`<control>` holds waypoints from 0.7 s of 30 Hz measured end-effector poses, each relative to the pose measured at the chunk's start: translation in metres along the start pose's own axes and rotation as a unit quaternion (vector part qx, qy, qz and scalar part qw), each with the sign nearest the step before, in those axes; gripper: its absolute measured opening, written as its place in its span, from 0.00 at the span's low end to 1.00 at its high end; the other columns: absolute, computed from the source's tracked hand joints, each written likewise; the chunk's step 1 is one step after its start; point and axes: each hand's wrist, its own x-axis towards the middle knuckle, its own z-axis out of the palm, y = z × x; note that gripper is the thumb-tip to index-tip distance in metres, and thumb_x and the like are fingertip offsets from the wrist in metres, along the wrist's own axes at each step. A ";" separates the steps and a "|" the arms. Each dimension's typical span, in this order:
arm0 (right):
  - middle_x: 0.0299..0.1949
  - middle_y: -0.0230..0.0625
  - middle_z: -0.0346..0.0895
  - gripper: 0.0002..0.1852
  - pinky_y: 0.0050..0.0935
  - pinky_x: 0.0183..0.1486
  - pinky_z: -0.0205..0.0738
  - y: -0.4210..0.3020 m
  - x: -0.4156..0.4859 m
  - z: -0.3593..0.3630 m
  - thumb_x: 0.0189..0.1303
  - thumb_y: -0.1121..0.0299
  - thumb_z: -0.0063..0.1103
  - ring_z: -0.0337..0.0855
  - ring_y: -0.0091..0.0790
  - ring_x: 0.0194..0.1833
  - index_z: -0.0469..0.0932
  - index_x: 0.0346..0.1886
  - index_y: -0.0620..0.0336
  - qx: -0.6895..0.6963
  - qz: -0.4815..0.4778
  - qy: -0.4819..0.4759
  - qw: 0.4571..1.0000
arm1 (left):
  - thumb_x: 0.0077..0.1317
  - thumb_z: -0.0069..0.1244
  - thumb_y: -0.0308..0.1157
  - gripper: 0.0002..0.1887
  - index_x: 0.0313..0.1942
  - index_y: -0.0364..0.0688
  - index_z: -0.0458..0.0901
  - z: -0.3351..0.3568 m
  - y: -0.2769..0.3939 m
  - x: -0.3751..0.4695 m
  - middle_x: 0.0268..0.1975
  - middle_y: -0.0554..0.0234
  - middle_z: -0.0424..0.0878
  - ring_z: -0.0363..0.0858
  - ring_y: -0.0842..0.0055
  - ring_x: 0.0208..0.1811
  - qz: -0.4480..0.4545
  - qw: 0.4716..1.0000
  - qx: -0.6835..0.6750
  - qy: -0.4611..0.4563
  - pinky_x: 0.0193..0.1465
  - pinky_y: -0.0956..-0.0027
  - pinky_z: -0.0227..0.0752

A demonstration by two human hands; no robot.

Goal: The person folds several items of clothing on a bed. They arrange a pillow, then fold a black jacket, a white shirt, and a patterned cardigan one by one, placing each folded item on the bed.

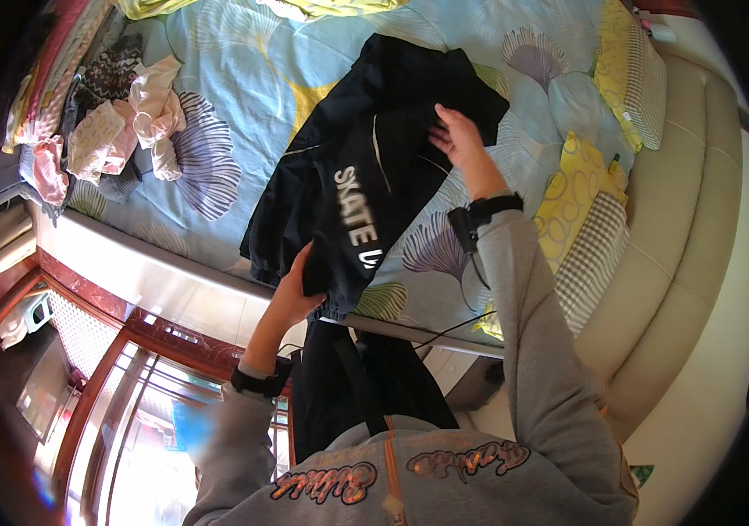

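Observation:
Black trousers (348,177) with elastic cuffs, thin pale piping and large white lettering lie across the bed, one leg reaching to its near edge. My left hand (292,292) grips the dark cloth near a gathered cuff, its thumb on top and its other fingers partly hidden. Farther up, over the right side of the garment, my right hand (457,135) has its fingers spread and slightly blurred. Whether those fingertips touch the fabric cannot be told. Black bands with a small device circle both wrists.
A blue sheet (243,59) with leaf prints covers the bed. Crumpled pink and white clothes (151,118) lie at the left, beside stacked folded textiles (62,72). Yellow and checked pillows (578,230) rest at the right against a padded beige headboard (677,217). A thin cable crosses the near edge.

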 end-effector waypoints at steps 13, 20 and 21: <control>0.32 0.37 0.77 0.30 0.36 0.36 0.76 0.006 0.040 -0.004 0.48 0.38 0.63 0.79 0.35 0.33 0.76 0.31 0.61 -0.205 -0.006 0.039 0.978 | 0.50 0.60 0.22 0.39 0.65 0.45 0.65 -0.025 -0.016 0.009 0.60 0.57 0.72 0.69 0.73 0.60 -0.082 0.989 -0.048 -0.112 0.63 0.71 0.59; 0.27 0.24 0.69 0.08 0.26 0.34 0.71 0.019 0.028 -0.064 0.56 0.65 0.62 0.71 0.23 0.30 0.70 0.28 0.50 0.152 -0.172 0.007 0.973 | 0.53 0.58 0.20 0.36 0.64 0.43 0.64 -0.033 -0.004 0.009 0.59 0.60 0.72 0.71 0.74 0.58 -0.074 0.982 -0.108 -0.134 0.62 0.71 0.62; 0.31 0.26 0.71 0.09 0.28 0.36 0.72 0.026 0.025 -0.073 0.56 0.63 0.62 0.73 0.26 0.33 0.72 0.31 0.52 0.194 -0.203 0.017 0.960 | 0.53 0.57 0.19 0.37 0.64 0.43 0.64 -0.030 -0.008 0.012 0.59 0.58 0.72 0.72 0.72 0.58 -0.043 0.990 -0.071 -0.118 0.61 0.70 0.64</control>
